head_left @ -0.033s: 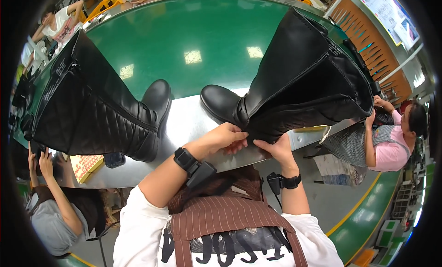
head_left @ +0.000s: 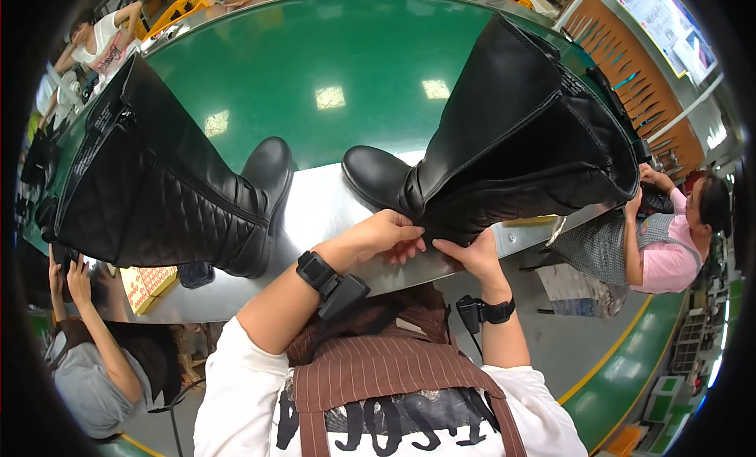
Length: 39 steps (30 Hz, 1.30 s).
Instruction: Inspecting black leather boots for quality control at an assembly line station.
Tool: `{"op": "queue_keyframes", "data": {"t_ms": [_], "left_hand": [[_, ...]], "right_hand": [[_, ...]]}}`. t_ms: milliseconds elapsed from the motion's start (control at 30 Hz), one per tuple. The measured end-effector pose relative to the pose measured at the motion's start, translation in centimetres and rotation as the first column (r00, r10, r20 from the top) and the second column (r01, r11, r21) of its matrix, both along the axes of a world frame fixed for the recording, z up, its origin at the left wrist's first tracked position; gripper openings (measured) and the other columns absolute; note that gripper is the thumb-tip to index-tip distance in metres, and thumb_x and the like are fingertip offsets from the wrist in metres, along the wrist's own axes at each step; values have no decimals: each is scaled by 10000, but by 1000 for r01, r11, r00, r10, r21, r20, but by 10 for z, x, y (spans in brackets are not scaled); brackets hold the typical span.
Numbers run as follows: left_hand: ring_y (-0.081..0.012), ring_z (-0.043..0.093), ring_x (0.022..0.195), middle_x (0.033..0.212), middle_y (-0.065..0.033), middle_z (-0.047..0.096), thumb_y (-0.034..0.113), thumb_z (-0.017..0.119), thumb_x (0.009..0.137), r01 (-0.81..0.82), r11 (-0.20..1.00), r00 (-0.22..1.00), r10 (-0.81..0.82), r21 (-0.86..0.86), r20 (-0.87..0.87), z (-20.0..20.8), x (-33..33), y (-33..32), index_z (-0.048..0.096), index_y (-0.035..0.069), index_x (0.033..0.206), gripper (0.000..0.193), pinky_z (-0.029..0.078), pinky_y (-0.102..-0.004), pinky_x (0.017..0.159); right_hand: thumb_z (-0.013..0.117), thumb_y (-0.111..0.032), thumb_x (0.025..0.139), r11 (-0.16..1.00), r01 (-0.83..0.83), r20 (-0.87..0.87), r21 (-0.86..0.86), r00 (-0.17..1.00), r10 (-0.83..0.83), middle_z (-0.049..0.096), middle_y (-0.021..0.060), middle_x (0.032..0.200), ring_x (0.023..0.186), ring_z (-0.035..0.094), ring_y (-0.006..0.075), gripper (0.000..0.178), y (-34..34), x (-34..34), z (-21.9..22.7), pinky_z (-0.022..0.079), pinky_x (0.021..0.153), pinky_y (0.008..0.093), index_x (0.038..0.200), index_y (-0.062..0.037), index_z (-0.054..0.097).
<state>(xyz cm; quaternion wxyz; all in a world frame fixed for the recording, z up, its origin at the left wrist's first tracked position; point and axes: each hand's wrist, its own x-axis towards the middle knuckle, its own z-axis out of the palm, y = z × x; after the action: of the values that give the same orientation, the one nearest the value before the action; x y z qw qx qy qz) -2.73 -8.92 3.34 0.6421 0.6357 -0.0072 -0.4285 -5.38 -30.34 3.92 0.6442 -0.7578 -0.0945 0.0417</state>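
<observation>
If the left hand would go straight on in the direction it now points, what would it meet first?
The left hand would most likely meet the black boot on the right, low near its ankle; the gap, if any, is hard to judge.

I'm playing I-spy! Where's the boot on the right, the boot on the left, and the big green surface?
Boot on the right (head_left: 494,122): head view, smooth side of its shaft.
Boot on the left (head_left: 161,189): head view, quilted side of its shaft.
Green surface (head_left: 323,63): head view, a bare patch near its middle.
</observation>
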Motion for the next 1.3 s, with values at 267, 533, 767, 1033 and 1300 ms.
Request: {"op": "queue_keyframes", "data": {"t_ms": [267, 533, 767, 1033, 1300], "left_hand": [[-38, 466, 503, 605, 11, 600, 272, 545, 936, 35, 950, 998, -19, -309, 57, 75, -5, 10, 672, 47, 838, 277, 353, -178, 479], [-54, 472, 504, 613, -10, 596, 282, 546, 937, 72, 945, 973, 3, -319, 229, 158, -12, 9, 667, 23, 873, 293, 362, -187, 481], [-54, 479, 509, 643, -12, 604, 298, 512, 953, 76, 942, 958, 22, -328, 286, 149, -10, 0, 675, 37, 900, 313, 375, -186, 494], [-58, 481, 517, 636, -11, 607, 291, 517, 946, 84, 959, 944, 10, -270, 331, 152, 3, -5, 679, 48, 883, 299, 356, -199, 487], [-58, 473, 501, 613, -16, 598, 303, 515, 947, -14, 942, 948, 119, -334, 295, 154, 4, -15, 671, 33, 859, 324, 358, -204, 485]], "right_hand": [[787, -61, 651, 983, 54, 193, -177, 981, -19, 674, 75, 919, 861, 638, 181, 422, 0, 2, 7, 493, 790, 304, 1031, 13, 619], [801, -148, 646, 934, 69, 292, -350, 956, 39, 506, 157, 1257, 1208, 453, 264, 754, 0, -3, 42, 331, 1024, 376, 1289, -9, 432], [722, -623, 606, 761, 625, 952, -175, 305, -32, 518, 157, 1172, 1118, 481, 268, 838, -4, -35, 231, 302, 1009, 444, 1138, 3, 556], [730, -342, 682, 117, 296, 314, -948, 813, 490, 628, 132, 747, 743, 569, 300, 508, 28, 8, 296, 418, 769, 375, 1088, -64, 602], [690, -85, 706, 382, 373, 534, -846, 602, 594, 653, 73, 857, 735, 613, 257, 587, 24, 16, 281, 461, 751, 331, 1264, -173, 529]]}}
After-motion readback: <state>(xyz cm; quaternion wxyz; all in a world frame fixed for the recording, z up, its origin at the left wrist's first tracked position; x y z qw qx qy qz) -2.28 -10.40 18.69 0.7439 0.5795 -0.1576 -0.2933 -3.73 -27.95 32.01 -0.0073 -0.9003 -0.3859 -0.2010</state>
